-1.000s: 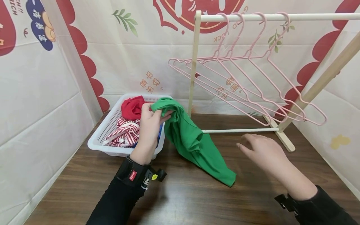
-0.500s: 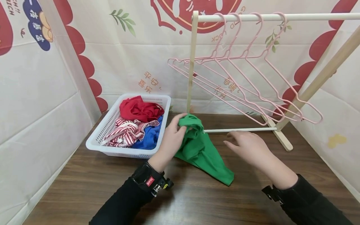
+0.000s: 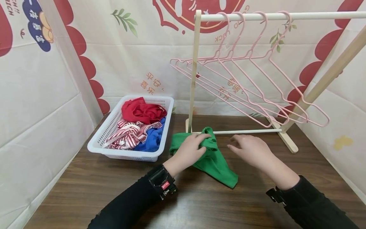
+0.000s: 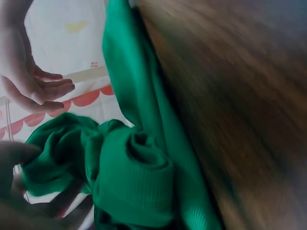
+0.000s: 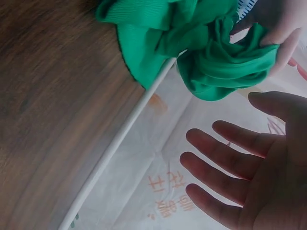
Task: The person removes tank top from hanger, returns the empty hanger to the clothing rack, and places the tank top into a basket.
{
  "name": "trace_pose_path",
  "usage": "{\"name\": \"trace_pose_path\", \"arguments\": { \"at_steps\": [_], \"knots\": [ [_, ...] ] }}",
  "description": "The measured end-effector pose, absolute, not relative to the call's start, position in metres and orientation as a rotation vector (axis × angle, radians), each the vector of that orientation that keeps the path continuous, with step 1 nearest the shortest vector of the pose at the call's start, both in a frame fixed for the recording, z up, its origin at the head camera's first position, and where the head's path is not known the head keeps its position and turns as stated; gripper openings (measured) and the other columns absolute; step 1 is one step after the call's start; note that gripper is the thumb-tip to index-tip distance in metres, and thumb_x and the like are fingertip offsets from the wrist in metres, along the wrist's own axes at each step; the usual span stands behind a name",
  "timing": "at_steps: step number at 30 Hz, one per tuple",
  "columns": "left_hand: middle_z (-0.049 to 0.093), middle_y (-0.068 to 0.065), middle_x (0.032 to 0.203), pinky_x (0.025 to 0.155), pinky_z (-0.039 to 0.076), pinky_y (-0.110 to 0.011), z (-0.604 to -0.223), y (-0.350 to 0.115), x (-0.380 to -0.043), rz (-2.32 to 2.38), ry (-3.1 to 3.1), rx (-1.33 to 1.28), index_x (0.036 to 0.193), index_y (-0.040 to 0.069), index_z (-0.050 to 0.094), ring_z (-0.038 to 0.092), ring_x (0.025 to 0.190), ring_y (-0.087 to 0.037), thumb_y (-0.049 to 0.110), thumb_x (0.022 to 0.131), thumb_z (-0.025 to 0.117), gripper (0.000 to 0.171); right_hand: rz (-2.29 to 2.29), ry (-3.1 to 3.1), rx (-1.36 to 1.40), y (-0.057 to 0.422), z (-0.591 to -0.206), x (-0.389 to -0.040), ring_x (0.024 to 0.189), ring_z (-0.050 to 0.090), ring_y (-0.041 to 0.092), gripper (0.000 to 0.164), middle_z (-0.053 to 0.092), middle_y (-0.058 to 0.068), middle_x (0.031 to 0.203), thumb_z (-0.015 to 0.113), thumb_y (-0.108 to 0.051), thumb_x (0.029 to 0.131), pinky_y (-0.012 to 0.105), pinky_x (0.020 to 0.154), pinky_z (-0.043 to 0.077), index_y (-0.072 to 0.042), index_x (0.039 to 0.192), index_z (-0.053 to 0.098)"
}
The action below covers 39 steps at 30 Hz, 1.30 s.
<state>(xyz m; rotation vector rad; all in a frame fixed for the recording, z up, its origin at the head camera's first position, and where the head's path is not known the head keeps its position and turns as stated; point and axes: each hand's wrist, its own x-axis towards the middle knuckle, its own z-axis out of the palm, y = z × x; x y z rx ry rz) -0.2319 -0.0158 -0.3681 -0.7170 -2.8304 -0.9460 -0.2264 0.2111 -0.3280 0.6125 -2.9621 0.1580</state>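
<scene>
My left hand [image 3: 190, 151] pinches a bunched fold of a green garment [image 3: 218, 168], whose lower part trails on the brown table toward the right. In the left wrist view the green cloth [image 4: 136, 182] shows a ribbed, rolled edge, with thumb and fingers on either side of a fold. To the right of the cloth, my right hand [image 3: 253, 148] hovers with nothing in it. Its fingers are spread and relaxed in the right wrist view, the hand [image 5: 249, 167] a short way from the green garment [image 5: 225, 67].
A white plastic basket [image 3: 98, 143] at left holds a red garment [image 3: 143, 111], a red-and-white striped one [image 3: 125, 135] and a blue one [image 3: 151, 140]. Behind stands a wooden rack [image 3: 195, 70] with several pink hangers [image 3: 254, 60] on its top rail. A low white bar [image 3: 243, 131] crosses the rack's base.
My left hand has carried the green garment from above the basket rightward and down to the table. My right hand has shifted a little to the left.
</scene>
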Motion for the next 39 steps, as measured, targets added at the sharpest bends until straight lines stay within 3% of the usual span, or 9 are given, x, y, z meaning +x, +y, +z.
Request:
{"name": "trace_pose_path", "arguments": {
  "at_steps": [4, 8, 12, 17, 22, 29, 35, 39],
  "knots": [
    [0.033, -0.009, 0.137, 0.095, 0.031, -0.05, -0.373, -0.013, -0.235, -0.588, -2.937, -0.804, 0.137, 0.035, 0.032, 0.031, 0.126, -0.028, 0.037, 0.086, 0.057, 0.057, 0.137, -2.963, 0.626, 0.213, -0.331, -0.227, 0.075, 0.06, 0.022, 0.039, 0.064, 0.004, 0.089, 0.054, -0.042, 0.086, 0.041, 0.061, 0.046, -0.008, 0.104, 0.062],
    [0.026, -0.013, 0.142, 0.094, 0.031, -0.055, -0.38, -0.012, -0.241, -0.317, -3.01, -0.906, 0.142, 0.036, 0.018, 0.024, 0.128, -0.037, 0.054, 0.073, 0.064, 0.084, 0.128, -2.978, 0.634, 0.214, -0.333, -0.227, 0.079, 0.061, 0.025, 0.04, 0.064, 0.007, 0.094, 0.055, -0.041, 0.086, 0.043, 0.064, 0.046, -0.006, 0.106, 0.061],
    [0.025, -0.013, 0.142, 0.09, 0.036, -0.051, -0.386, -0.011, -0.247, -0.03, -3.022, -0.956, 0.143, 0.035, 0.007, 0.029, 0.125, -0.037, 0.066, 0.057, 0.068, 0.11, 0.116, -2.996, 0.636, 0.216, -0.335, -0.228, 0.081, 0.061, 0.026, 0.042, 0.064, 0.01, 0.097, 0.055, -0.04, 0.086, 0.044, 0.065, 0.046, -0.005, 0.108, 0.061],
    [0.033, -0.011, 0.139, 0.085, 0.038, -0.047, -0.388, -0.01, -0.254, 0.245, -2.985, -0.944, 0.143, 0.035, 0.004, 0.04, 0.117, -0.031, 0.07, 0.048, 0.069, 0.121, 0.103, -3.007, 0.637, 0.217, -0.337, -0.229, 0.079, 0.061, 0.024, 0.042, 0.064, 0.007, 0.094, 0.053, -0.043, 0.086, 0.043, 0.064, 0.047, -0.006, 0.107, 0.061],
    [0.041, -0.009, 0.131, 0.083, 0.039, -0.045, -0.39, -0.009, -0.258, 0.333, -2.969, -0.972, 0.143, 0.034, 0.004, 0.044, 0.11, -0.029, 0.068, 0.053, 0.07, 0.117, 0.107, -3.034, 0.628, 0.218, -0.338, -0.228, 0.078, 0.061, 0.021, 0.045, 0.064, 0.004, 0.091, 0.051, -0.047, 0.087, 0.041, 0.063, 0.046, -0.008, 0.107, 0.061],
    [0.051, -0.006, 0.12, 0.077, 0.043, -0.042, -0.391, -0.009, -0.26, 0.319, -2.891, -0.986, 0.142, 0.033, 0.015, 0.049, 0.102, -0.025, 0.051, 0.07, 0.069, 0.092, 0.101, -3.022, 0.642, 0.217, -0.341, -0.227, 0.072, 0.06, 0.018, 0.039, 0.064, 0.0, 0.087, 0.054, -0.043, 0.086, 0.039, 0.059, 0.046, -0.01, 0.105, 0.062],
    [0.058, -0.003, 0.11, 0.063, 0.047, -0.037, -0.385, -0.01, -0.255, 0.236, -2.841, -0.932, 0.138, 0.032, 0.029, 0.056, 0.089, -0.021, 0.048, 0.077, 0.064, 0.072, 0.115, -3.029, 0.625, 0.216, -0.337, -0.226, 0.08, 0.061, 0.022, 0.042, 0.064, 0.004, 0.093, 0.052, -0.043, 0.087, 0.042, 0.065, 0.046, -0.009, 0.108, 0.061],
    [0.06, -0.002, 0.105, 0.051, 0.044, -0.032, -0.379, -0.012, -0.251, 0.062, -2.862, -0.836, 0.136, 0.03, 0.034, 0.058, 0.082, -0.018, 0.04, 0.081, 0.063, 0.064, 0.135, -3.01, 0.61, 0.217, -0.331, -0.226, 0.082, 0.061, 0.024, 0.041, 0.064, 0.005, 0.093, 0.052, -0.042, 0.087, 0.044, 0.067, 0.045, -0.008, 0.108, 0.061]
  ]
}}
